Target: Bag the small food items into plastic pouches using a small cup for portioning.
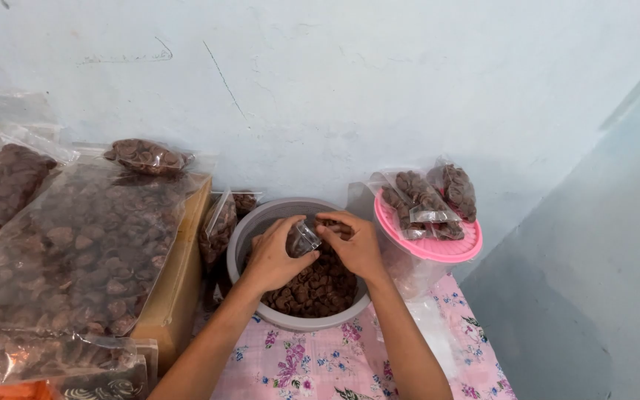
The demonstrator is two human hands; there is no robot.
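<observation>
Near the frame's centre, over the grey bowl point(250, 235) of brown chips point(318, 285), both hands are holding a small clear bag point(304, 238). The left hand point(274, 255) and right hand point(353, 244) are pinching its mouth, fingers closed on the film. It looks light, limp and slippery, best held at the rim; its long axis is tilting toward the upper left.
</observation>
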